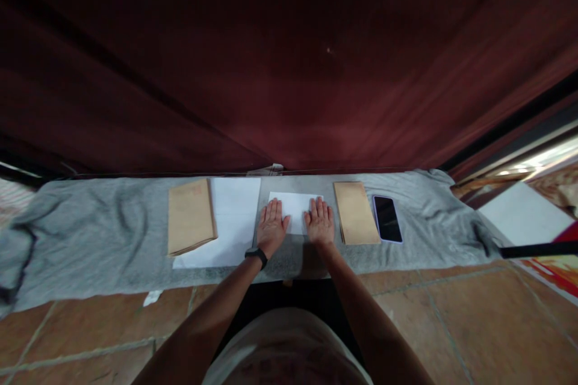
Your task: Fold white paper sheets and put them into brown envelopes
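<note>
A small white sheet of paper [297, 212], which looks folded, lies flat on the grey cloth in front of me. My left hand [271, 225] rests palm down on its left end, fingers stretched out, with a dark band on the wrist. On the right end my right hand [320, 222] lies flat too, fingers extended. Both palms hide parts of the paper's ends. Larger white sheets [235, 216] lie left of my left hand, partly under a stack of brown envelopes [190, 216]. Another brown envelope stack [356, 213] sits just right of my right hand.
A phone [387, 219] with a dark screen lies right of the right envelopes. The grey cloth [112, 222] covers a long narrow surface against a dark red backdrop [289, 102]. A white scrap [152, 297] is on the tiled floor [415, 313]. A white panel [526, 215] stands far right.
</note>
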{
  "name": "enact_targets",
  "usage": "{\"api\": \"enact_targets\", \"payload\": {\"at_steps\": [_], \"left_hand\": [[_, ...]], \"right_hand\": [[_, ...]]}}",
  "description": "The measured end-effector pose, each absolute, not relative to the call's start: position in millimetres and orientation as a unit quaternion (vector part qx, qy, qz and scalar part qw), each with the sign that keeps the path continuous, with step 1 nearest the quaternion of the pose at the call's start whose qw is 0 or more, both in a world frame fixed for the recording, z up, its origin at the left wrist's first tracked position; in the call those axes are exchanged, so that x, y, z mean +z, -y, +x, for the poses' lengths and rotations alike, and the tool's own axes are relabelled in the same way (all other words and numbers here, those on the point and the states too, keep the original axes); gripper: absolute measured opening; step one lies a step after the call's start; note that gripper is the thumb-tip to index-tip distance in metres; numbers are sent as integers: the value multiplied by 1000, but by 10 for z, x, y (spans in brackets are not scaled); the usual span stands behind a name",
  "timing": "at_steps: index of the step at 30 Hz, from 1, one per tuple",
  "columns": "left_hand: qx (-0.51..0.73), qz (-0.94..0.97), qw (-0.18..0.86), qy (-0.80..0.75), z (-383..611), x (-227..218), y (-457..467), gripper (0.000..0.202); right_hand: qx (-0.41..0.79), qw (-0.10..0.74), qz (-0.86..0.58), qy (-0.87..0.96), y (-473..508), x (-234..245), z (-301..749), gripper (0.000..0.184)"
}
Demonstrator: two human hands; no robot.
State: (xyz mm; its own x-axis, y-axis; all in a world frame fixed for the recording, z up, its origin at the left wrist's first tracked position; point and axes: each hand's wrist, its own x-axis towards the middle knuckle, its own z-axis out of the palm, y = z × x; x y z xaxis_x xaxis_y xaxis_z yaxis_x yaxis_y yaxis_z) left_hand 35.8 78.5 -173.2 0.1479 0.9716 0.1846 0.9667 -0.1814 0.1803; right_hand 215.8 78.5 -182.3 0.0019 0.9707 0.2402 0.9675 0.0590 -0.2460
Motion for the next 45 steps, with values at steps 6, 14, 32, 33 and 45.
{"api": "enact_targets", "payload": {"at_steps": [6, 14, 32, 33, 45], "left_hand": [[121, 754, 19, -645, 309, -1689, -680, 63], [118, 754, 38, -645, 308, -1677, -671, 62], [142, 736, 36, -661, 275, -1671, -618, 63], [146, 737, 36, -659, 271, -1673, -620, 62], [285, 715, 92, -631, 211, -1695, -663, 55]], "right_hand": [[14, 194, -687, 700, -839, -1750, 1993, 56], [38, 177, -604, 776, -792, -1797, 1696, 52], [76, 76, -672, 733, -1210, -1551, 2332, 51], [90, 66, -672, 732, -1274, -1497, 2350, 50], [261, 80, -677, 684, -1755, -1077, 2456, 40]]}}
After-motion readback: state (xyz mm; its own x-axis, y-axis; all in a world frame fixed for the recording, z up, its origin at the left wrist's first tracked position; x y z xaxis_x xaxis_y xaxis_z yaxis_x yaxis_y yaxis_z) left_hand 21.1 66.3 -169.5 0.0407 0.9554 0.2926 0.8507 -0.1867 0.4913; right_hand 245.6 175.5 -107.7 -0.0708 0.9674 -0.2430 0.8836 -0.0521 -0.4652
